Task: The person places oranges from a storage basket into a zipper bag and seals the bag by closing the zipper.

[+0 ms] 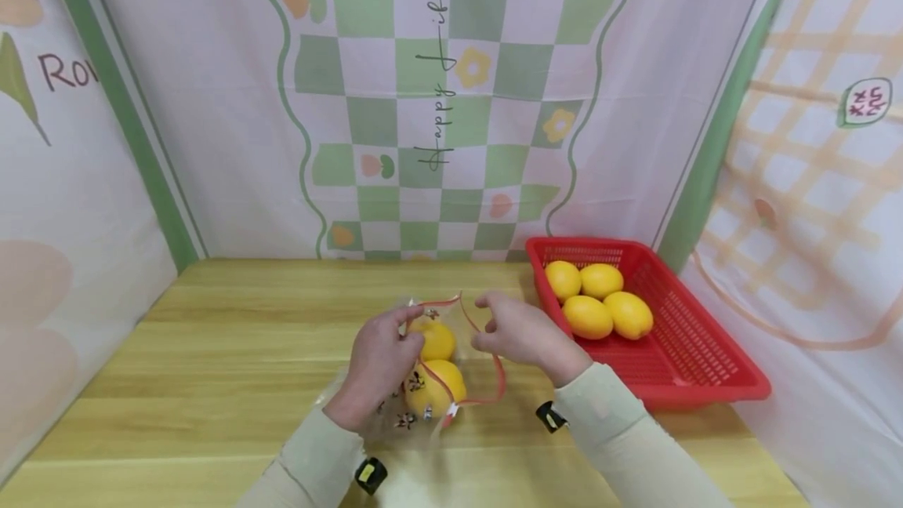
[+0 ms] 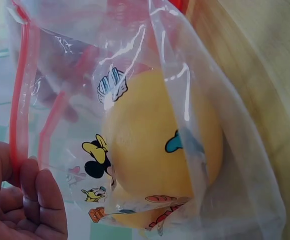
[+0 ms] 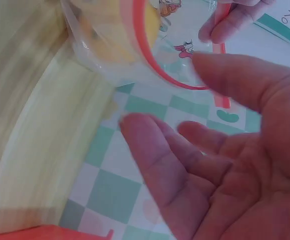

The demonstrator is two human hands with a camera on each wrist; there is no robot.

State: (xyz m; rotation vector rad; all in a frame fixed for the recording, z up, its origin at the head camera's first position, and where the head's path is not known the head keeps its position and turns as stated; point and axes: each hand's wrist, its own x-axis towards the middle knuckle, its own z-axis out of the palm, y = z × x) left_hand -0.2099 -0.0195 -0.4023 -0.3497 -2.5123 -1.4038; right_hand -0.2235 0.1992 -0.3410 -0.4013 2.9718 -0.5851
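Note:
A clear zip bag (image 2: 135, 45) with cartoon prints and a red zip edge stands open over the table, two yellow lemons (image 1: 436, 389) inside it. My left hand (image 1: 384, 359) pinches the red edge on the bag's left side; the left wrist view shows thumb and fingers (image 2: 47, 200) closed on that strip. To the right of the bag mouth is my right hand (image 1: 525, 335), its fingers loosely bent and apart. In the right wrist view nothing lies between its thumb and fingers (image 3: 149, 150), and the red rim passes just beyond the thumb.
A red plastic basket (image 1: 705, 335) stands at the right of the wooden table (image 1: 233, 351), holding several lemons (image 1: 589, 317) toward its back left. A patterned cloth (image 1: 374, 61) hangs behind the table, with more cloth on both sides.

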